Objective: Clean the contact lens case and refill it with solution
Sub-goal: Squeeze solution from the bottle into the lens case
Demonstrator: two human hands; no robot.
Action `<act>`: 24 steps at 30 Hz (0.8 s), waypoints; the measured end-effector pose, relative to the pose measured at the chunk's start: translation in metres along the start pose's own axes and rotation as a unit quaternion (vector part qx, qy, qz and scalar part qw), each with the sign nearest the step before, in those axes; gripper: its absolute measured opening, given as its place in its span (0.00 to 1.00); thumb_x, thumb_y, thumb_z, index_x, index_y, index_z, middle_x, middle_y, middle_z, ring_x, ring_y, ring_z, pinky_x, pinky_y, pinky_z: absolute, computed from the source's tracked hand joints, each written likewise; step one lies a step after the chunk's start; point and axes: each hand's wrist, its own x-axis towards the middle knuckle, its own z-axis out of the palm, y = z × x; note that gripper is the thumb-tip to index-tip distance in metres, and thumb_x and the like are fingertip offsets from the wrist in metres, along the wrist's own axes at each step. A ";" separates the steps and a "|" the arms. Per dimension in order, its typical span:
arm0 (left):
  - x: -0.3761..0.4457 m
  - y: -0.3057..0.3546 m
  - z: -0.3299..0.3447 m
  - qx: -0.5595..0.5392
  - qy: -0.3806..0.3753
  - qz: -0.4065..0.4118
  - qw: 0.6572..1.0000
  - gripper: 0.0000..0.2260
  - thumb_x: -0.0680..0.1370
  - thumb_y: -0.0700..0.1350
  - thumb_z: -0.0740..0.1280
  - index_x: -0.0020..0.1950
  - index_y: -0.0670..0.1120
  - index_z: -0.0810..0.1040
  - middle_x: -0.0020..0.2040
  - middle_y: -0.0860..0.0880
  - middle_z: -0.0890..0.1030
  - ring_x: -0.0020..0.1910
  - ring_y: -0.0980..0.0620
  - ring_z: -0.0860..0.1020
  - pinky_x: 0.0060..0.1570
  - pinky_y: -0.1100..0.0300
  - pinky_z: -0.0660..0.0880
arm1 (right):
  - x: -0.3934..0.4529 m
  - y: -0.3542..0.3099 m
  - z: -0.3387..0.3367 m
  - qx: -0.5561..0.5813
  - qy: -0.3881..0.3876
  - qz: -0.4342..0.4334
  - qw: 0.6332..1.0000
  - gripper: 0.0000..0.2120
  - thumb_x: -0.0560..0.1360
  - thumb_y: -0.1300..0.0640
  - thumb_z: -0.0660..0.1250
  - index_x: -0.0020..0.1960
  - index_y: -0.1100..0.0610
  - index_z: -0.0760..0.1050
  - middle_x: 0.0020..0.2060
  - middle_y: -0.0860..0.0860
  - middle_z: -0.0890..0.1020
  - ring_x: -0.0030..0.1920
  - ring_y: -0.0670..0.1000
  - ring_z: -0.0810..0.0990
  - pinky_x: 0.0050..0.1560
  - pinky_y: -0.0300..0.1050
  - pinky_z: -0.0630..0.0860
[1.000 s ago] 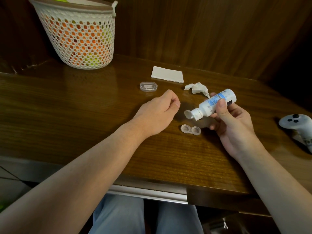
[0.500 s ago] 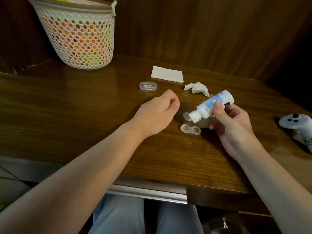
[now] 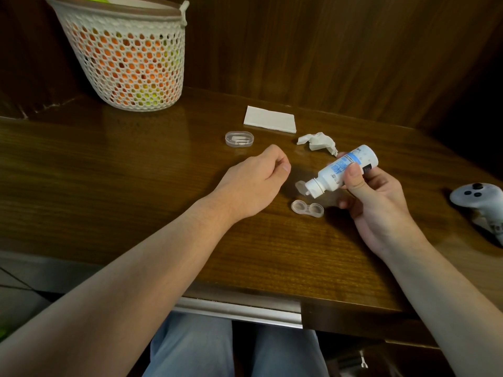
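Right hand [image 3: 375, 202] gripping white blue-labelled plastic solution bottle [image 3: 343, 170], nozzle lowered closer over clear twin-well contact lens case [image 3: 307, 208], refill imminent; left hand [image 3: 254, 183] loosely curled, empty.

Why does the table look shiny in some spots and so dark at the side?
Head view: the glossy wooden table mirrors the basket and light as pale glare near it; light falls on the middle, so the right corner goes black; the bottle and right hand throw soft shadows by the lens case; the wide lens bends the edges.

Bottle [image 3: 343, 170] above lens case [image 3: 307, 208]
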 end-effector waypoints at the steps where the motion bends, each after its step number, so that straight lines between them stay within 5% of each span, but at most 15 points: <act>1: 0.000 0.000 0.000 -0.001 0.000 0.000 1.000 0.07 0.89 0.50 0.56 0.61 0.53 0.72 0.40 0.57 0.77 0.35 0.57 0.74 0.37 0.60 0.69 | 0.000 0.000 0.000 0.000 0.004 0.000 1.000 0.24 0.57 0.34 0.79 0.50 0.44 0.88 0.50 0.46 0.90 0.56 0.58 0.80 0.37 0.40 0.75; 8: 0.000 -0.001 0.000 -0.003 0.001 0.001 1.000 0.06 0.89 0.50 0.56 0.60 0.54 0.72 0.40 0.57 0.77 0.35 0.57 0.74 0.37 0.60 0.69 | 0.001 0.001 -0.001 0.008 0.013 -0.007 1.000 0.34 0.58 0.36 0.80 0.60 0.48 0.84 0.52 0.47 0.90 0.55 0.57 0.80 0.35 0.37 0.76; 12: 0.000 -0.002 0.001 0.000 0.001 0.002 1.000 0.07 0.89 0.50 0.56 0.60 0.53 0.72 0.40 0.56 0.78 0.34 0.57 0.75 0.37 0.60 0.69 | 0.001 0.002 -0.002 0.012 0.003 -0.005 1.000 0.26 0.59 0.35 0.80 0.53 0.46 0.87 0.53 0.48 0.90 0.56 0.58 0.79 0.37 0.40 0.75; 24: 0.001 -0.003 0.001 -0.004 0.002 0.000 1.000 0.06 0.89 0.50 0.56 0.60 0.54 0.72 0.40 0.57 0.77 0.34 0.58 0.74 0.36 0.61 0.68 | 0.002 0.002 -0.002 0.012 0.011 -0.009 1.000 0.32 0.59 0.35 0.80 0.59 0.49 0.84 0.53 0.48 0.90 0.55 0.58 0.79 0.38 0.41 0.74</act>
